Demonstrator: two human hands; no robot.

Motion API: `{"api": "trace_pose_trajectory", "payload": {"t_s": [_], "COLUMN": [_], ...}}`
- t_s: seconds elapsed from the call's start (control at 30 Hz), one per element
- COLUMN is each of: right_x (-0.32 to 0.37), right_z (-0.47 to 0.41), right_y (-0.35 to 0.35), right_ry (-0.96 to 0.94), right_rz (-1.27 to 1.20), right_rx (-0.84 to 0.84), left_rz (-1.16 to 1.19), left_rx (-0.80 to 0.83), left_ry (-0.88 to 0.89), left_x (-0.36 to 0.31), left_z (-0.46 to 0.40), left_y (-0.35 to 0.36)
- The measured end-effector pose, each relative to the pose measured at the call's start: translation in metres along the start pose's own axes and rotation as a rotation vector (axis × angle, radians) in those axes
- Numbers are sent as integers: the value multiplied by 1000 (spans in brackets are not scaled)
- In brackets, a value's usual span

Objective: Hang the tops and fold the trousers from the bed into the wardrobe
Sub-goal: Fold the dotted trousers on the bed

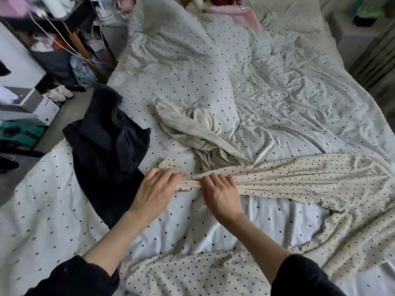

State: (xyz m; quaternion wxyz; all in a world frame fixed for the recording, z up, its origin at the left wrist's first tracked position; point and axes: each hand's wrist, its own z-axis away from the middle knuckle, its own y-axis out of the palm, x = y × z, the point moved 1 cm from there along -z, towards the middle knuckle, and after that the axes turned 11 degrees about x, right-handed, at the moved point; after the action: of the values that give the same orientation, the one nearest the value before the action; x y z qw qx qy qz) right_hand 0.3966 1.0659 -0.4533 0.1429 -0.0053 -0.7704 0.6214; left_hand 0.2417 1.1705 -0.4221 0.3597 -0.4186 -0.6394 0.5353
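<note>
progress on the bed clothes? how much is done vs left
Done: nothing visibly finished; no wardrobe or folded pile is in view. In hand: the left hand and right hand both grip a bunched part of the cream polka-dot garment, which lies on the bed. Left: the dark garment and the beige textured garment lie crumpled, untouched.

A cream garment (310,178) with small black dots is seen at 4 o'clock. White bedding (192,67) scattered with dark dots is noted across the centre and toward 12 o'clock. A black garment (106,146) lies at 9 o'clock. An off-white textured knit (192,129) is recorded at centre. Black sleeves (74,276) are seen at 7 and 5 o'clock. Pink fabric (245,14) shows at 12 o'clock.
</note>
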Motion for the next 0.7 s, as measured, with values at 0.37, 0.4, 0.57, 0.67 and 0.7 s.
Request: {"api": "trace_pose_trajectory", "payload": {"t_s": [0.37, 0.4, 0.57, 0.67, 0.7], "right_x": [-4, 3, 38, 39, 38], "right_z": [-16, -20, -41, -58, -66], "right_y": [-23, -22, -22, -25, -30], "right_ry": [35, 30, -5, -18, -12], "right_rz": [97, 105, 78, -10, -35], "right_rx": [101, 112, 126, 78, 58], "left_rz": [44, 56, 21, 9, 5], "left_rx": [41, 52, 76, 79, 73], "left_ry": [-221, -236, -222, -235, -239], "left_x": [46, 51, 80, 98, 104], "left_z": [26, 26, 22, 21, 18], "left_y": [-38, -42, -62, -69, -72]}}
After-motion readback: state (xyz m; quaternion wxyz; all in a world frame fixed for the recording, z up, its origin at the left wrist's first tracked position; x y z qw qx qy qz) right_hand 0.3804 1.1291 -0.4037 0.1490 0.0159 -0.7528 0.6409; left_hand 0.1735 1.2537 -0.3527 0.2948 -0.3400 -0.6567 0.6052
